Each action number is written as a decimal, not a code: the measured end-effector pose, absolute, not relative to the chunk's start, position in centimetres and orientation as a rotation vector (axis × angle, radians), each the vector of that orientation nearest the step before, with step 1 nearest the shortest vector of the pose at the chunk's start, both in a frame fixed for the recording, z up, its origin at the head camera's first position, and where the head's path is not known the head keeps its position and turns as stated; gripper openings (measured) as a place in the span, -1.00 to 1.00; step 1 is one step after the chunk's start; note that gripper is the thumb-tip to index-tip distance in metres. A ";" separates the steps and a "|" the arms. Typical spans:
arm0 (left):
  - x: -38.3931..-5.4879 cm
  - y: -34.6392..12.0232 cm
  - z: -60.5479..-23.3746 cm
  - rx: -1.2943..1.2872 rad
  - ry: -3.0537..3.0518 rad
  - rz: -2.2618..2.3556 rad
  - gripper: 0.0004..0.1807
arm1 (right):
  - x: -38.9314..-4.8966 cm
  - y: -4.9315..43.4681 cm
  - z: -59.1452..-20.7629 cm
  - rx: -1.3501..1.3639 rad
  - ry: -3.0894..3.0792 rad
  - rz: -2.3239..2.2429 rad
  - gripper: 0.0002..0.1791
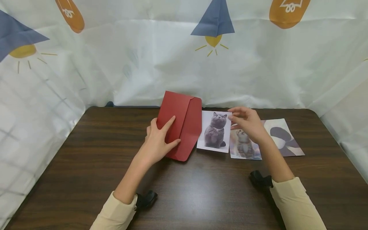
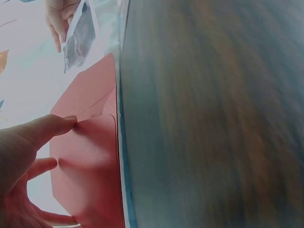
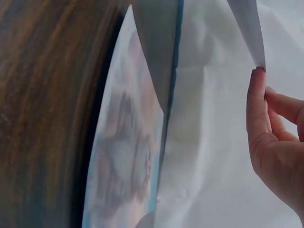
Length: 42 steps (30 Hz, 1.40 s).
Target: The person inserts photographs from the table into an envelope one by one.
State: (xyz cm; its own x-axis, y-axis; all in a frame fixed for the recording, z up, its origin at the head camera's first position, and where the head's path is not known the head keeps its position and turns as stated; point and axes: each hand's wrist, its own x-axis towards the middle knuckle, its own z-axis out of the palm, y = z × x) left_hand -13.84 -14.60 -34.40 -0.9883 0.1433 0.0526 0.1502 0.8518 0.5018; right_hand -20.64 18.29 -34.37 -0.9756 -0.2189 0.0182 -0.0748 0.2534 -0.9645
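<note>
A red envelope [image 1: 176, 111] lies on the table with its flap [image 1: 192, 127] unfolded to the right. My left hand [image 1: 156, 140] rests on it, thumb and fingers spread and pressing its face; in the left wrist view, the thumb [image 2: 59, 124] and fingers touch the red paper. With thumb and fingers, my right hand [image 1: 248, 123] pinches the upper right corner of a grey cat photo [image 1: 214, 134]. That photo is raised off the table, close to the flap's right edge. In the right wrist view only a narrow part of the photo [image 3: 251, 28] shows above the fingertips.
Beneath my right hand lies a kitten photo [image 1: 244, 147], partly covered by the hand. Another photo with grey and white shapes [image 1: 283, 137] lies to its right. The dark wooden table [image 1: 195, 191] meets a white patterned curtain [image 1: 161, 64] at its back edge.
</note>
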 end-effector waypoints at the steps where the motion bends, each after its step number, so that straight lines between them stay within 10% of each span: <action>1: -13.9 -14.5 -34.3 -0.241 -3.008 -0.822 -0.10 | -20.6 18.4 -34.3 -0.280 2.389 -1.833 -0.57; 42: -14.6 -13.9 -33.9 -0.201 -3.027 -0.863 -0.10 | -20.2 19.0 -33.5 -0.245 2.347 -1.943 -0.62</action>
